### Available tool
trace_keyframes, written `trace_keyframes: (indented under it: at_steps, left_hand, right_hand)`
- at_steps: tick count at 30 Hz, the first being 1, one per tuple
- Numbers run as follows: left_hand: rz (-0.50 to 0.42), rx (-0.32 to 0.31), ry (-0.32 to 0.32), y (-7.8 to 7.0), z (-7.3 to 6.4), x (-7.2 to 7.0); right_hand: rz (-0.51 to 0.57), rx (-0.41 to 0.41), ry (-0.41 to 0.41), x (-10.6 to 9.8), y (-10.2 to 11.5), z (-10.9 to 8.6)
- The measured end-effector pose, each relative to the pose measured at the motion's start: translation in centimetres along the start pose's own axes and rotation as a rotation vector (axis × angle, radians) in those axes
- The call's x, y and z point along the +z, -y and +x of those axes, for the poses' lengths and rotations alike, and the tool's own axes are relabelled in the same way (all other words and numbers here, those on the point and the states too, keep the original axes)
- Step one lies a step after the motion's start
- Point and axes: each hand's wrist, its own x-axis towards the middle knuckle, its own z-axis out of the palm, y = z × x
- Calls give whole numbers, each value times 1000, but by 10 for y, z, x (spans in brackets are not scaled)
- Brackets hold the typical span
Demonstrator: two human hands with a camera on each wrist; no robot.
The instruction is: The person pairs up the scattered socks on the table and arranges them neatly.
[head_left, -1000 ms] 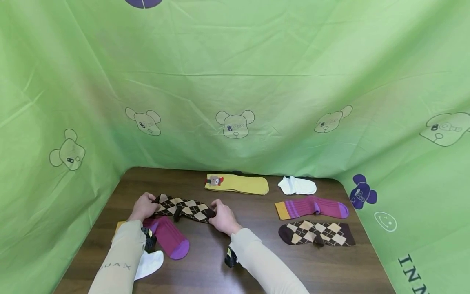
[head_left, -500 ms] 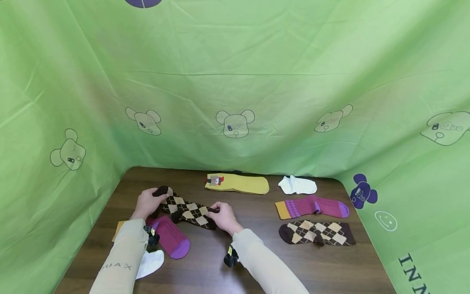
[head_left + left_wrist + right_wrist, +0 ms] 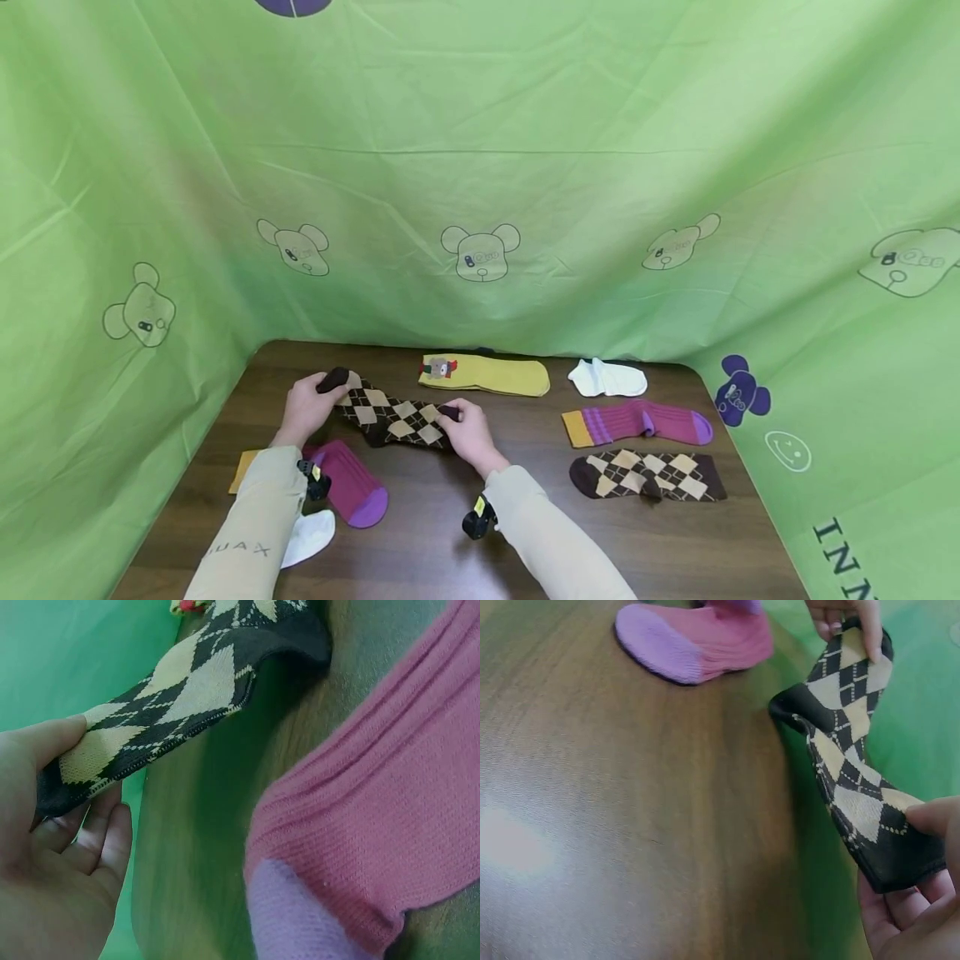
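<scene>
A dark brown argyle sock (image 3: 405,421) with tan and cream diamonds is stretched between both hands above the left part of the table. My left hand (image 3: 306,406) pinches its toe end, thumb on top and fingers beneath, as the left wrist view shows. At the other end, the dark cuff is pinched by my right hand (image 3: 468,433). The heel (image 3: 806,705) sags toward the table midway. Below my left hand lies a magenta sock (image 3: 348,483) with a purple toe, partly covered by the left forearm.
A white sock (image 3: 309,537) lies beside the left sleeve. Farther back is a yellow sock (image 3: 495,377). On the right are a white sock (image 3: 618,381), a magenta sock (image 3: 622,422) and a matching argyle sock (image 3: 675,477). Green cloth (image 3: 480,317) encloses the table (image 3: 420,542).
The argyle sock has been lifted off the table, its toe end now higher and showing past the left hand. Both hands have moved up and slightly to the right.
</scene>
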Motion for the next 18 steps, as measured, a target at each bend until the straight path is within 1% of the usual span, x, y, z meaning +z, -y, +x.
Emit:
trace_keyframes:
  at_steps: [3, 8, 14, 18]
  left_hand:
    - [-13, 15, -12, -1, 0, 0]
    - [-13, 31, -34, -3, 0, 3]
    - [-40, 49, -43, -11, -3, 10]
    - [-70, 48, -71, -16, -4, 16]
  right_hand:
    - [35, 9, -21, -7, 2, 3]
    - [88, -7, -50, -22, 3, 7]
    - [110, 0, -93, -38, 1, 6]
    - [134, 0, -121, -44, -2, 6]
